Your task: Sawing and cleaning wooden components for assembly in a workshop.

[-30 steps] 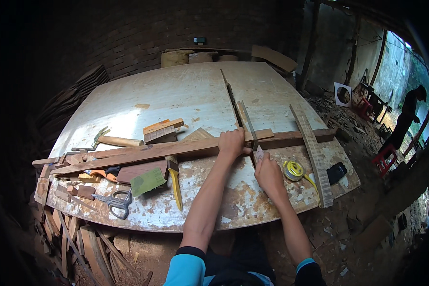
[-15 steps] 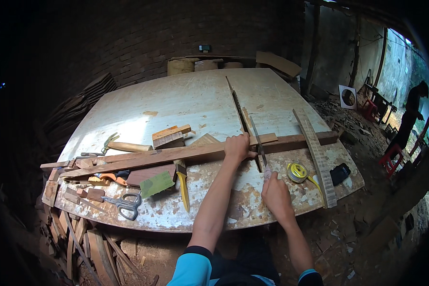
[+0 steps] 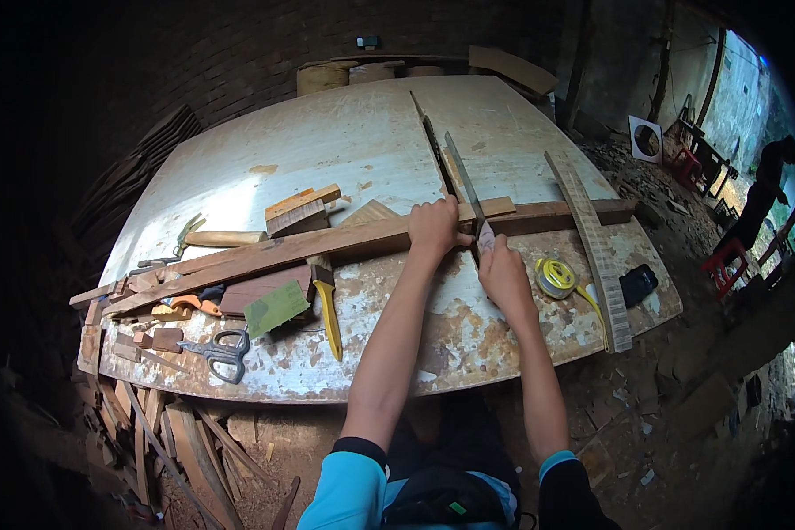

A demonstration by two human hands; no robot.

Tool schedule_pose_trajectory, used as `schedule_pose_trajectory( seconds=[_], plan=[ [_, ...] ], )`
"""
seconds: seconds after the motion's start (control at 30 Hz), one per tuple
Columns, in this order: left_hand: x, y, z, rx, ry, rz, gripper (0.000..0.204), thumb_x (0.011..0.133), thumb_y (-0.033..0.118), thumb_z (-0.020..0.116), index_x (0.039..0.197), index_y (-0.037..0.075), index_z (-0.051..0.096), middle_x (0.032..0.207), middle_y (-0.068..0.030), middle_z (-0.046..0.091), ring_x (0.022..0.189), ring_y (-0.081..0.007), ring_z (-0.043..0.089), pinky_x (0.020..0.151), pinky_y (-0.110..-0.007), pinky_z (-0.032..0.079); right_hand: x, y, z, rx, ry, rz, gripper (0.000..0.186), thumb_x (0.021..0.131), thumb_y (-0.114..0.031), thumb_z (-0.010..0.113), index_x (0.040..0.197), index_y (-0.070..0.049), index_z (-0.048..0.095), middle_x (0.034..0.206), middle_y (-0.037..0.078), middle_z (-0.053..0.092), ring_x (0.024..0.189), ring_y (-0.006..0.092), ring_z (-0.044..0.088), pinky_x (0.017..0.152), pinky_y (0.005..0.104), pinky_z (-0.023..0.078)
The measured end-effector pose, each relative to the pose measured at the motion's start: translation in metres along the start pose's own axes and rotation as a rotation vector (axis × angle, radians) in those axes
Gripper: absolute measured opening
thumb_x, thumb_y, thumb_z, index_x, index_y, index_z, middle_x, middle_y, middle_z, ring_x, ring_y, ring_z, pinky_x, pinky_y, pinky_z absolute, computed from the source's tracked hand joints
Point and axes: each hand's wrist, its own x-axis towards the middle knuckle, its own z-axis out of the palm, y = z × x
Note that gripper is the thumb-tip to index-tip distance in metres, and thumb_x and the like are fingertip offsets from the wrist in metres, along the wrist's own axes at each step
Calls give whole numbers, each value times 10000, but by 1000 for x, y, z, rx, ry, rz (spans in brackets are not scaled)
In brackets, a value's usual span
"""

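My left hand (image 3: 435, 228) is closed over a long brown timber (image 3: 331, 240), pinning it where it crosses a long slot in the worn board table (image 3: 309, 150). My right hand (image 3: 502, 274) grips the pale handle of a saw (image 3: 464, 181), whose narrow blade lies across the timber just right of my left fingers. A short light strip (image 3: 499, 207) lies at that crossing. To the right are a yellow tape measure (image 3: 556, 277), a ridged pale batten (image 3: 596, 256) and a black phone-like object (image 3: 638, 285).
At left lie a hammer (image 3: 225, 238), scissors (image 3: 223, 352), a yellow-handled brush (image 3: 327, 318), green sandpaper (image 3: 276, 306) and offcuts. Scrap wood (image 3: 181, 442) is piled below the table. Another person (image 3: 760, 190) stands at far right beside a red stool (image 3: 724, 267).
My right hand has pushed the saw forward, away from my body, since half a second ago, after drawing it back before that. My left hand stays on the timber. The view has shifted slightly.
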Motion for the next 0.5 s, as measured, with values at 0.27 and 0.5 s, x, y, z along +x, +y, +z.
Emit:
schedule_pose_trajectory(
  seconds=[0.27,0.5],
  plan=[
    [3,-13,-5,29,14,-39,624,520,480,816,900,52,569,807,-114,670,782,-282,656,695,-376,491,-27,-13,0,-48,-122,52,265,880,-132,421,1005,102,440,748,308,598,749,452,612,665,496,494],
    [-4,-8,5,3,-28,-38,602,512,452,834,901,70,580,856,-97,676,811,-253,662,731,-364,489,-30,-13,0,-84,-131,77,277,882,-145,428,1028,90,450,768,316,599,764,456,608,664,501,493]
  ],
)
